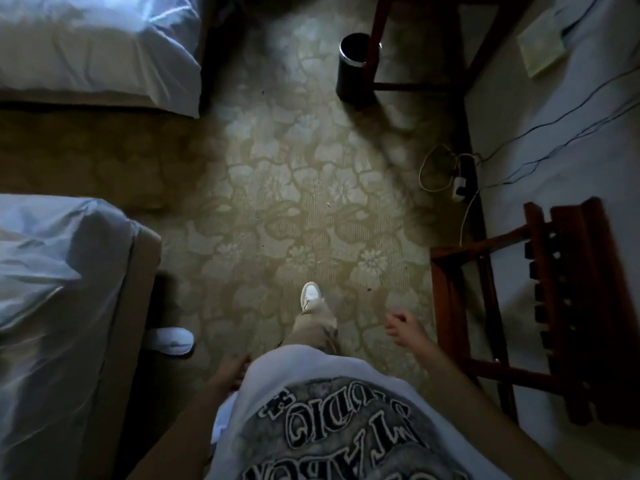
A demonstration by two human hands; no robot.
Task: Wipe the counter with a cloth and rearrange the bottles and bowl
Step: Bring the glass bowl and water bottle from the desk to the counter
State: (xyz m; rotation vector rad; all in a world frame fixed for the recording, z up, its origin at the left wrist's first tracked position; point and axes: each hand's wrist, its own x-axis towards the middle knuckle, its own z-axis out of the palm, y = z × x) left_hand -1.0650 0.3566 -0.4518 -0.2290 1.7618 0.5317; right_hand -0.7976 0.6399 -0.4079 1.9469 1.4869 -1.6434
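Olive carpet with a pale flower pattern fills the floor under us, an open lane between two white-sheeted beds on our left and dark wooden furniture on our right. A black bin stands ahead by a chair leg. Our left hand hangs loose at the shirt hem; our right hand is loosely curled — both empty. Counter, cloth, bottles and bowl are out of view.

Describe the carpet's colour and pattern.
The carpet is olive-tan with a pale floral motif, seen best in the head view's lit centre.
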